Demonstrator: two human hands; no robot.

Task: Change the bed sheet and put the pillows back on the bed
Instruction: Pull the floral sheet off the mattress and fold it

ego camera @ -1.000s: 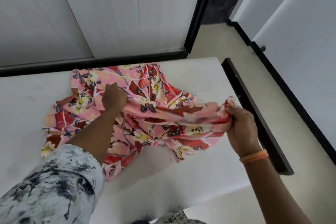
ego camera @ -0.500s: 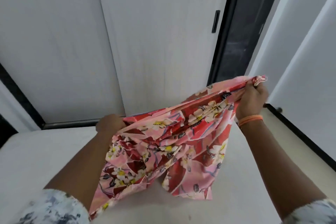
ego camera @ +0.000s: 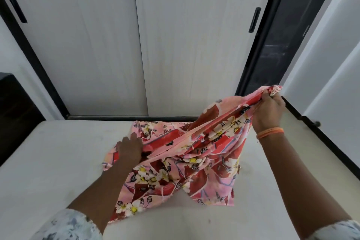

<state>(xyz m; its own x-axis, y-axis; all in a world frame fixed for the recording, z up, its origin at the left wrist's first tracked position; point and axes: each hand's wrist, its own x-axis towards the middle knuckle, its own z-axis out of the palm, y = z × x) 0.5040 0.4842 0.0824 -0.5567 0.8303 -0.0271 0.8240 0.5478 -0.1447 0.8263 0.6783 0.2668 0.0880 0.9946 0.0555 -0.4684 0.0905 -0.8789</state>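
Note:
A pink and red floral bed sheet (ego camera: pixel 194 154) lies bunched on the bare white mattress (ego camera: pixel 58 161), partly lifted. My right hand (ego camera: pixel 269 109) grips one edge of the sheet and holds it up at the right, above the mattress. My left hand (ego camera: pixel 129 149) is lower at the middle, its fingers tucked into a fold of the sheet close to the mattress. The cloth hangs stretched between both hands. No pillows are in view.
White sliding wardrobe doors (ego camera: pixel 136 45) with black handles stand just behind the bed. A dark doorway (ego camera: pixel 282 35) is at the right. A black bed frame edge (ego camera: pixel 321 142) runs along the right side, and a dark headboard (ego camera: pixel 13 113) stands at the left.
The view tilted from the mattress up to the wardrobe. My right hand raised its sheet edge up and to the right. My left hand rose with the sheet, then dropped back toward the mattress.

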